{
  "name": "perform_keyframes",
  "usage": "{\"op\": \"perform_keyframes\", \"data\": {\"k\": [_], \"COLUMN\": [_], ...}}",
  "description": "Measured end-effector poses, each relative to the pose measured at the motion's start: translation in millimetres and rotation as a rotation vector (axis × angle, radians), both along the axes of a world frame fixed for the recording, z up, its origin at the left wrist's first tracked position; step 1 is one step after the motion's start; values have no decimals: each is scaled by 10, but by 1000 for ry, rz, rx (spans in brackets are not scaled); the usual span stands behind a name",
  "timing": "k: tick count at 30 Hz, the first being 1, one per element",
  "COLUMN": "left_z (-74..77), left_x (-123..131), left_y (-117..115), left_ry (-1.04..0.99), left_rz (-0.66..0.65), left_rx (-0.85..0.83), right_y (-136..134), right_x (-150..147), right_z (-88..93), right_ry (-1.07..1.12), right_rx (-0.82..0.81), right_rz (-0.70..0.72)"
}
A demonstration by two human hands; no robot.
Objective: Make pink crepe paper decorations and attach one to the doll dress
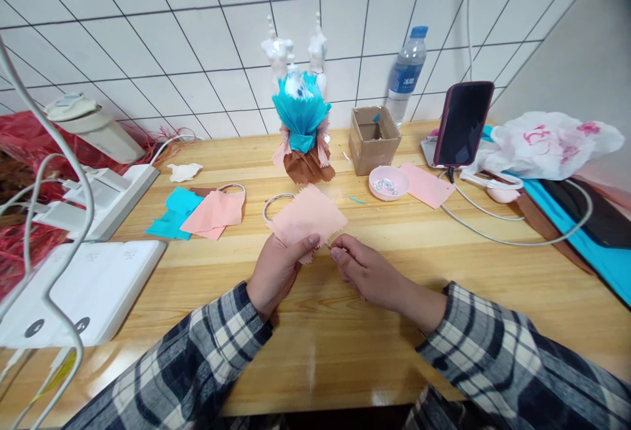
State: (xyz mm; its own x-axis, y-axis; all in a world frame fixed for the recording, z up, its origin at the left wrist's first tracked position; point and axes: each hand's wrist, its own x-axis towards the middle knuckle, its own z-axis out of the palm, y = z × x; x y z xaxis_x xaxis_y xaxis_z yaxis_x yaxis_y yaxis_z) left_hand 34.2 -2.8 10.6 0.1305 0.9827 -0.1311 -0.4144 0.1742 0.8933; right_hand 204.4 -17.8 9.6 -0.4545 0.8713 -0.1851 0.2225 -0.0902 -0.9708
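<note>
Back from the near edge of the table (310,377), with open room either side, the left hand (277,271) pinches a zigzag-edged pink sheet (308,215) and the right hand (365,270) grips a thin piece (327,246) beside its corner.

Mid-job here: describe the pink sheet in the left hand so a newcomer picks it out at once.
On the wooden table, find the standing figure with blue and brown pleats near the tiled wall. In front of it, the left hand holds a pink sheet with zigzag edges. Unlike the pink piece to its left and the pink card to its right, it is held.
</note>
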Motion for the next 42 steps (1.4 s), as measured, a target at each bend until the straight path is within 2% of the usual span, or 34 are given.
{"op": "perform_keyframes", "data": {"k": [23,27,30,34,36,42], "left_z": [22,35,54,83,90,78], "left_x": [-8,-22,-35,-45,-45,-31], "left_y": [19,18,8,-1,0,-4], "left_ry": [-15,-31,-13,23,32,54], "left_rz": [46,-15,-115,-183,-197,-166], "left_rx": [5,-12,-6,15,11,-11], "right_y": [21,91,147,174,179,238], "right_x": [26,115,174,174,161,202], "right_z": [63,81,92,82,63,-17], "right_ry": [-79,-46,80,240,261,148], "right_rx": [-17,-19,-116,-253,-216,-17], "right_rz": [2,-128,-227,-146,-142,-288]}}
